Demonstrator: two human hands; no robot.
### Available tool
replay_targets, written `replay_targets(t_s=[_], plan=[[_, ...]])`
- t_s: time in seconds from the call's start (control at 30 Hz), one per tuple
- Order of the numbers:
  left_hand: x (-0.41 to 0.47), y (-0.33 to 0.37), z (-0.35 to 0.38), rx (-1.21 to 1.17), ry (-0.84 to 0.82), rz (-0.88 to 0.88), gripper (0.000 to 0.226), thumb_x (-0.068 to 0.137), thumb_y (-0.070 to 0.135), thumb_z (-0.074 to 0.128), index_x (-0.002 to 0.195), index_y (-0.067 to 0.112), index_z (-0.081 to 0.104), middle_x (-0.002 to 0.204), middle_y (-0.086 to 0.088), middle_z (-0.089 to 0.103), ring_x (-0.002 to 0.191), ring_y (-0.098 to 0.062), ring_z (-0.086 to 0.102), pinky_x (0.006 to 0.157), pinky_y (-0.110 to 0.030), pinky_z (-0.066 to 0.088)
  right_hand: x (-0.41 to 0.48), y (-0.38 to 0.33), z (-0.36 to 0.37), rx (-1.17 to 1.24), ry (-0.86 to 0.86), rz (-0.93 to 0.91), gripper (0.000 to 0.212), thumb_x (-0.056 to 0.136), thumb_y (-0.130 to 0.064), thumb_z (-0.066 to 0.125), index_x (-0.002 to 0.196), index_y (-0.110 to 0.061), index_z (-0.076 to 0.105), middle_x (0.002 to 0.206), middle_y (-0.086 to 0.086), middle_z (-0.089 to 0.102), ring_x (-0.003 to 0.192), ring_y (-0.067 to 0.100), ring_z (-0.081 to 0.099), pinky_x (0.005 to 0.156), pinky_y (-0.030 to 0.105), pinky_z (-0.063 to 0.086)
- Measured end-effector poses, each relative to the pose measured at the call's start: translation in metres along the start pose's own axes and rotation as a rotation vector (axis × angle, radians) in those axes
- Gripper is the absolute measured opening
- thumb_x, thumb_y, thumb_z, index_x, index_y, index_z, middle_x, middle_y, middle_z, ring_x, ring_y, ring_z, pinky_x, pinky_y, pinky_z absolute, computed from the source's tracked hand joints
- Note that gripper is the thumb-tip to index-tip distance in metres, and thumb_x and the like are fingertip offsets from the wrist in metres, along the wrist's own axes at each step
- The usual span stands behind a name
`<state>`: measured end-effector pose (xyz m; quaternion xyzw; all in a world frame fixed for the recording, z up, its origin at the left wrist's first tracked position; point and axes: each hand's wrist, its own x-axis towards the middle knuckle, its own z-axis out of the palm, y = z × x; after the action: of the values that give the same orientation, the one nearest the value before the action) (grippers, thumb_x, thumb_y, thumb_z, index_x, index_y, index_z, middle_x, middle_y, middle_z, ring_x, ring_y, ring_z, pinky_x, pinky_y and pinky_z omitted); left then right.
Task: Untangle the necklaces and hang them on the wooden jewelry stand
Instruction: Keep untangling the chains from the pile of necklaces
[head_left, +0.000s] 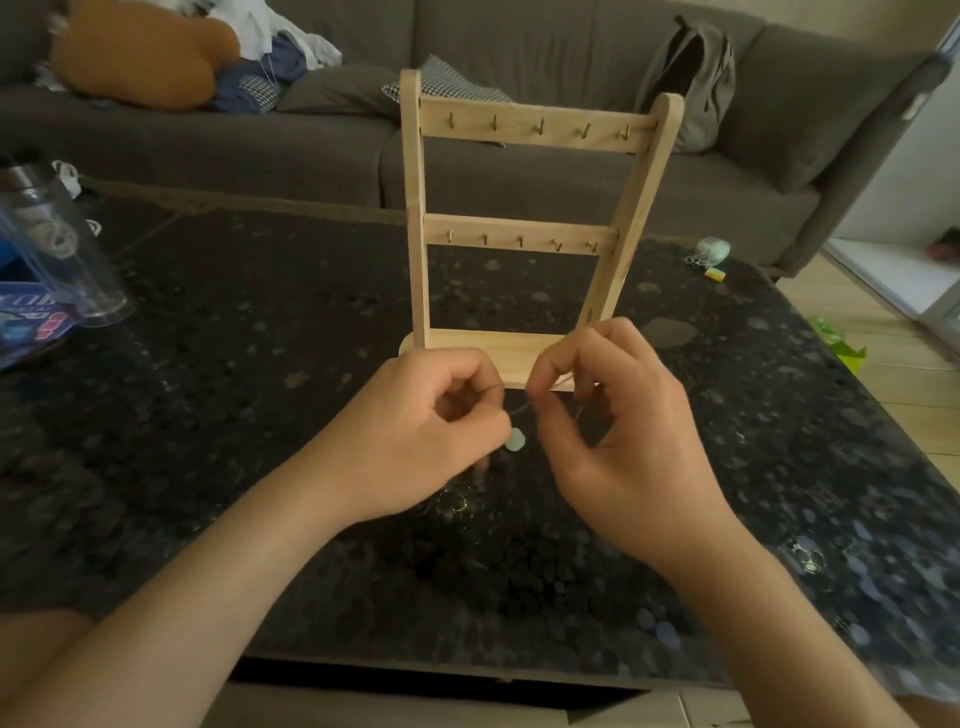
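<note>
A wooden jewelry stand (524, 236) stands upright on the dark table (260, 395), with two crossbars of small brass hooks, all bare. Just in front of its base, my left hand (431, 436) and my right hand (618, 431) each pinch a thin necklace chain (519, 408) stretched between them. A pale green pendant (515, 440) hangs from the chain below my left fingertips. More chain lies in a faint tangle (460, 501) on the table under my left hand, partly hidden.
A clear plastic cylinder (57, 249) and a blue package (31, 322) lie at the table's left edge. A small mint object with a keyring (710, 253) sits far right. A grey sofa (519, 156) with a backpack runs behind the table.
</note>
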<state>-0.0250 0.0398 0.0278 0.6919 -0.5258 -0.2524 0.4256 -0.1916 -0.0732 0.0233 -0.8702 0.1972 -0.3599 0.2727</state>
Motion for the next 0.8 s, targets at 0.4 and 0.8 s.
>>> replay_targets(t_s=[0.4,0.8], plan=[[0.003,-0.005,0.000,-0.256,0.065,-0.006,0.013,0.098,0.014,0.072,0.089,0.019,0.079,0.088,0.002,0.076,0.076,-0.018,0.076,0.077,-0.025,0.059,-0.001,0.000,0.003,0.237,0.031,0.223,0.004,0.086,-0.034,0.082,0.084,-0.036,0.085,0.109,-0.012,0.071,0.093,0.011,0.069,0.070,0.036,0.058],[0.002,-0.004,0.002,-0.009,0.073,0.049,0.007,0.096,0.024,0.070,0.089,0.025,0.071,0.073,0.010,0.071,0.063,-0.004,0.065,0.062,-0.012,0.048,-0.001,0.003,0.012,0.057,-0.090,0.175,0.014,0.100,-0.021,0.071,0.088,-0.027,0.069,0.089,-0.012,0.061,0.080,0.009,0.059,0.066,0.013,0.044]])
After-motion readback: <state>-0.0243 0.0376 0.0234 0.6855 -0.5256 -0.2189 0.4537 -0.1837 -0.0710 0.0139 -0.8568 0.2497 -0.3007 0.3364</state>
